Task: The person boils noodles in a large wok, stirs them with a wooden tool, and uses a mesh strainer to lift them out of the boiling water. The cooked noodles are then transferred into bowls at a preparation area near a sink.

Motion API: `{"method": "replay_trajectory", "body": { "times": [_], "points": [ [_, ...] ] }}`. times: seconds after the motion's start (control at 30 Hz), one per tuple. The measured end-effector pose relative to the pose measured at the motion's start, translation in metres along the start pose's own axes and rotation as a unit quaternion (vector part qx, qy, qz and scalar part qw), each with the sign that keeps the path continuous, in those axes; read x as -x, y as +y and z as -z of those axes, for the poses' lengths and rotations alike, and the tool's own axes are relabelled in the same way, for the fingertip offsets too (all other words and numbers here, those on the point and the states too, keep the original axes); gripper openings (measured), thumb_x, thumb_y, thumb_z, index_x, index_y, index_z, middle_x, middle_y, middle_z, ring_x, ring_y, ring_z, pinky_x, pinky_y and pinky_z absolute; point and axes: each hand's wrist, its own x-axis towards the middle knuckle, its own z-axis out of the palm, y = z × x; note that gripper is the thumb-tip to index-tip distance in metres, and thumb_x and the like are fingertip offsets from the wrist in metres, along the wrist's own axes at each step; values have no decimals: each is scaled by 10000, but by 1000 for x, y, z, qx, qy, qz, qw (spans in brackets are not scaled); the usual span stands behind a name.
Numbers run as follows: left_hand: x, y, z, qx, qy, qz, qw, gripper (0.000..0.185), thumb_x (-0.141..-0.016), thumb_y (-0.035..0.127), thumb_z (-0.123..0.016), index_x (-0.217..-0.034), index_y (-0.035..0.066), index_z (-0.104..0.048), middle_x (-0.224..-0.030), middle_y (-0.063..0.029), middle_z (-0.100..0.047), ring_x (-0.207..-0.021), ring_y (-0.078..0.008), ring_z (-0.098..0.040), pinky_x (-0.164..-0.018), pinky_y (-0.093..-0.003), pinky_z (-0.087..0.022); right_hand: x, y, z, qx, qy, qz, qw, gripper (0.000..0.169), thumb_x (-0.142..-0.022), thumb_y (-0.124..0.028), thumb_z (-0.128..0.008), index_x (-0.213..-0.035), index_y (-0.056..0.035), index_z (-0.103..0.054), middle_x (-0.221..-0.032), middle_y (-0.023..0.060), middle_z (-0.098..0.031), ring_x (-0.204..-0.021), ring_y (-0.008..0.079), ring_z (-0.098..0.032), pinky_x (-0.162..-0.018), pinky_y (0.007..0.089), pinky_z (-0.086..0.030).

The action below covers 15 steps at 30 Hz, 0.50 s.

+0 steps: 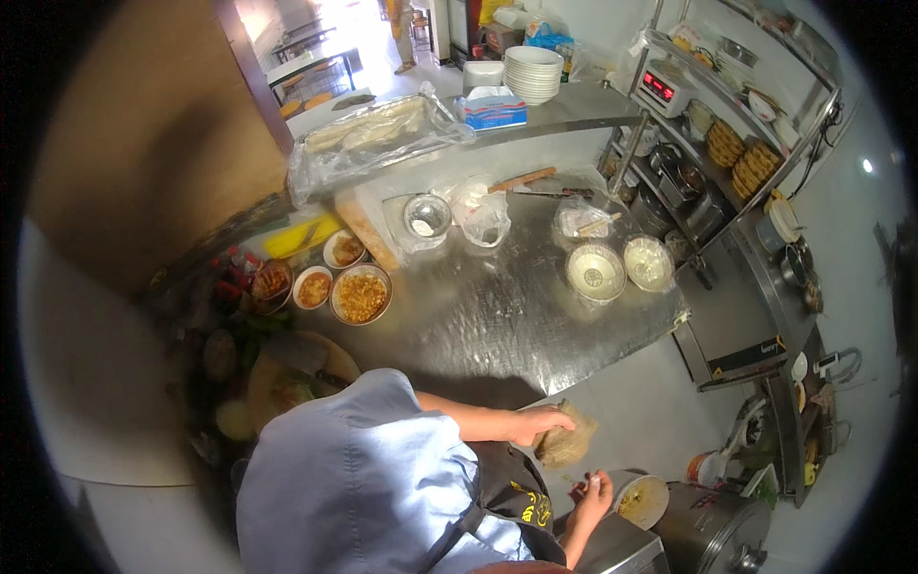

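My left hand [538,423] holds a crumpled tan-brown cloth [568,435] beyond the near corner of the steel worktable [473,330], above the tiled floor. Lower down, my right hand [594,495] is raised with its fingers curled close together, beside a white bucket [640,500] with yellowish scraps in it. Small green bits and something dark red show near those fingertips; whether they are held is unclear. A large lidded steel pot [717,531] stands right of the bucket.
On the worktable are a bowl of chopped yellow food [361,294], two pale patterned bowls [596,272], a metal bowl [427,217] and a wooden rolling pin [522,179]. A round chopping board [337,359] with a cleaver lies left. Stacked plates [533,75] stand behind; shelves [710,136] rise at right.
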Motion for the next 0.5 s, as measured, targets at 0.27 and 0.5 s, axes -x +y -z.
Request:
{"method": "replay_trajectory", "body": {
  "times": [0.27, 0.5],
  "points": [
    [11, 29, 39, -182, 93, -116, 972, 326, -786, 195, -656, -1035, 11, -555, -918, -51, -596, -845, -181, -598, -780, -344, -497, -15, 24, -1, -30, -68, -74, 994, 317, -941, -279, -557, -1120, -17, -552, -843, 85, -604, -683, 193, -591, -633, 329, -516],
    [-10, 7, 4, -185, -35, -62, 980, 305, -819, 161, -647, -1051, -27, -583, -926, -80, -632, -840, -162, -620, -722, -316, -516, -25, -55, -69, -224, -202, 27, 953, 397, -930, -258, -585, -1209, 9, -494, -1164, 163, -578, -997, 248, -600, -838, 369, -507]
  ]
}}
